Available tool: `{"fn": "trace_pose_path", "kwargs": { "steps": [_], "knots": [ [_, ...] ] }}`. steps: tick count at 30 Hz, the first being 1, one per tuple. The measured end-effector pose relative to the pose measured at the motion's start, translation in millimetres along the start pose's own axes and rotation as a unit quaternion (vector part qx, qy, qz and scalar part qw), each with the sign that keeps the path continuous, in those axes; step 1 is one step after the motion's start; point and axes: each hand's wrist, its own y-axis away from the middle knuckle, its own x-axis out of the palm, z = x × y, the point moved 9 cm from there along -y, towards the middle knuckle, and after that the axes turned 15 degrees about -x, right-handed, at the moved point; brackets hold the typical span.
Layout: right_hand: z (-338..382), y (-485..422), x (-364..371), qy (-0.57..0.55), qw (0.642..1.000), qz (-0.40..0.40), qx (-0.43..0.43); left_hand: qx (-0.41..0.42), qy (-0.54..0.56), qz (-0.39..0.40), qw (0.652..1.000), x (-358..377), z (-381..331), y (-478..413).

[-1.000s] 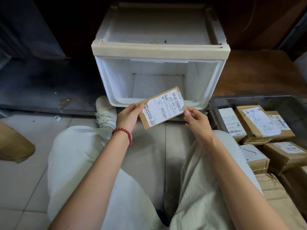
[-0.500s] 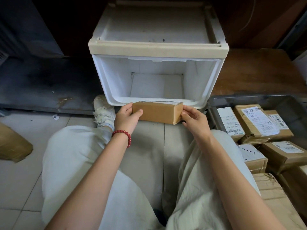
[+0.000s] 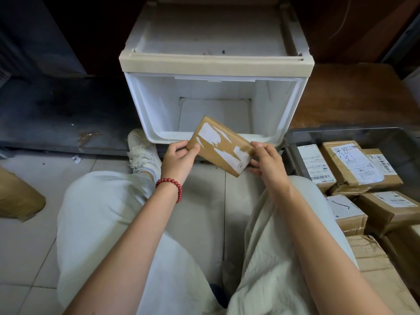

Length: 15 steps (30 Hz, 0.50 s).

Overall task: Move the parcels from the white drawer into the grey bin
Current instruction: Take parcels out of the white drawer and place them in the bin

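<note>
Both hands pinch one parcel (image 3: pixel 219 145): your left hand (image 3: pixel 179 161) grips its left corner, your right hand (image 3: pixel 269 165) its right end. It hangs tilted over the front lip of the drawer (image 3: pixel 142 110). The bin (image 3: pixel 363 134), holding boxes (image 3: pixel 354 169), sits just right.

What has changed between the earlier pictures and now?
The parcel was turned over between the left hand and right hand: its barcode label faced the camera, now a face with torn white patches does. Both hands kept hold. The white drawer and grey bin stayed put.
</note>
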Motion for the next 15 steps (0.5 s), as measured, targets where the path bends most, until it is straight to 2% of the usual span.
{"fn": "trace_pose_path", "kwargs": {
  "steps": [3, 8, 15],
  "knots": [
    [-2.1, 2.3, -1.2, 0.053, 0.999, -0.004, 0.000, 0.015, 0.006, -0.012, 1.000, -2.8, -3.9, 3.3],
    [-1.1, 2.2, -4.6, 0.031, 0.999, -0.029, 0.002, 0.006, 0.036, -0.012, 0.999, -5.6, -5.9, 8.0],
    [0.5, 4.0, 5.2, 0.050, 0.998, 0.023, -0.012, 0.036, 0.026, -0.030, 0.999, -5.7, -12.0, 10.9]
  ]
}}
